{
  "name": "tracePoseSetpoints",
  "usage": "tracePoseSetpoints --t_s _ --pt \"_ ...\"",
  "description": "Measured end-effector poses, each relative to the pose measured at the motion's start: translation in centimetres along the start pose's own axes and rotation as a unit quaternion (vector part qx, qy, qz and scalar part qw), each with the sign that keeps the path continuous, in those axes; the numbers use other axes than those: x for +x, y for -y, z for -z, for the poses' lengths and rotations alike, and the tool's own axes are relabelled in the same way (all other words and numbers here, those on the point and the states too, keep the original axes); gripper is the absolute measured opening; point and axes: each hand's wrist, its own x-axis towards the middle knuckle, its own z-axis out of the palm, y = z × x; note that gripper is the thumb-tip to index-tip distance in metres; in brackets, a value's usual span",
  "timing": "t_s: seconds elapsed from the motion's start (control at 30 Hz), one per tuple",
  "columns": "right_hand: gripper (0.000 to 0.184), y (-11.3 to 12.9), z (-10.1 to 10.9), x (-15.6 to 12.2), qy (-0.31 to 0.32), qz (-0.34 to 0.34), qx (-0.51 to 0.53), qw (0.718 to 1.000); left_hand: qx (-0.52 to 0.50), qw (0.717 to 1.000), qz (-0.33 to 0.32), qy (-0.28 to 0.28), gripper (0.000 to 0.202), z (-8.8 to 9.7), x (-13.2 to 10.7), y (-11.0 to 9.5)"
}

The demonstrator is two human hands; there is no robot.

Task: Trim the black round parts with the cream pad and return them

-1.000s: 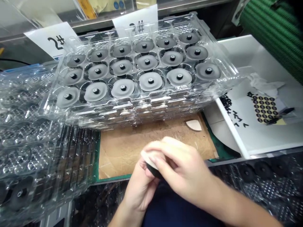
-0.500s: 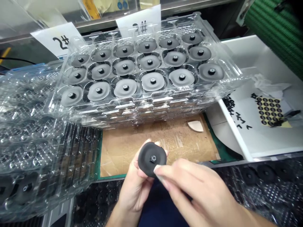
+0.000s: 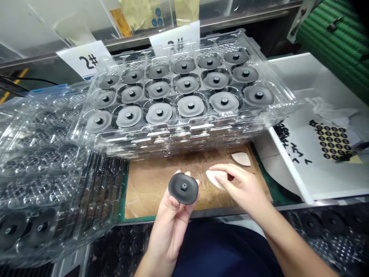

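My left hand [image 3: 171, 219] holds a round black disc [image 3: 176, 189] by its edge, with the raised hexagonal stud at its centre facing up. My right hand [image 3: 239, 184] pinches a thin white wedge-shaped pad [image 3: 215, 177] between thumb and fingers, over the cardboard [image 3: 155, 169] and apart from the disc. A second white pad [image 3: 241, 158] with a rounded edge lies at the cardboard's far right corner. Behind the hands, the top clear plastic tray [image 3: 184, 124] of a stack carries rows of similar black discs [image 3: 190, 111].
More clear trays [image 3: 43, 154] are stacked on the left. At right, a white bin [image 3: 325, 184] contains small black pieces [image 3: 296, 150] and a sheet of round stickers [image 3: 333, 142]. Paper signs [image 3: 86, 61] stand behind the trays; a green ribbed surface [image 3: 337, 42] rises at upper right.
My right hand has moved away from the disc, to the right and forward over the cardboard, and the white pad now shows clearly in it. My left hand keeps the disc, tilted slightly differently.
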Motion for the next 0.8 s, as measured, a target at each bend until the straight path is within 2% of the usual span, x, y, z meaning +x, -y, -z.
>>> tracePoseSetpoints --t_s 0.1,0.2,0.33,0.4,0.47,0.57,0.63,0.7,0.8 --pt "0.032 -4.4 -1.7 -0.3 0.008 -0.042 -0.028 0.999 -0.016 1.000 0.001 -0.008 0.041 0.0 0.1 -0.3" --pt "0.029 -7.2 -3.6 -2.0 -0.001 -0.056 -0.054 0.997 -0.029 0.999 0.007 -0.013 0.041 -0.1 0.2 -0.2" --pt "0.030 -8.3 -5.2 -4.4 -0.012 -0.065 -0.086 0.994 -0.024 1.000 0.010 -0.004 0.045 -0.1 0.3 -0.1" --pt "0.037 -8.4 -5.3 -4.9 -0.010 -0.061 -0.094 0.994 -0.018 1.000 0.011 0.005 0.047 -0.1 0.4 -0.1" --pt "0.035 -8.4 -4.8 -4.6 -0.006 -0.051 -0.094 0.994 -0.013 1.000 0.013 0.015 0.048 -0.3 0.4 -0.1" --pt "0.030 -7.0 -3.1 -3.2 -0.002 -0.039 -0.080 0.996 0.001 1.000 0.018 0.022 0.049 -0.6 0.3 0.1" --pt "0.031 -4.6 -1.8 -2.2 -0.013 -0.036 -0.064 0.997 0.011 0.999 0.022 0.029 0.051 -0.8 0.2 0.3" --pt "0.034 -1.2 -0.8 -1.7 -0.037 -0.009 -0.031 0.999 0.016 0.999 0.020 0.037 0.054 -0.9 0.1 0.7" --pt "0.026 3.9 -0.2 -1.7 -0.059 0.130 0.038 0.989 0.024 0.998 0.036 0.047 0.051 -0.9 -0.1 1.2"
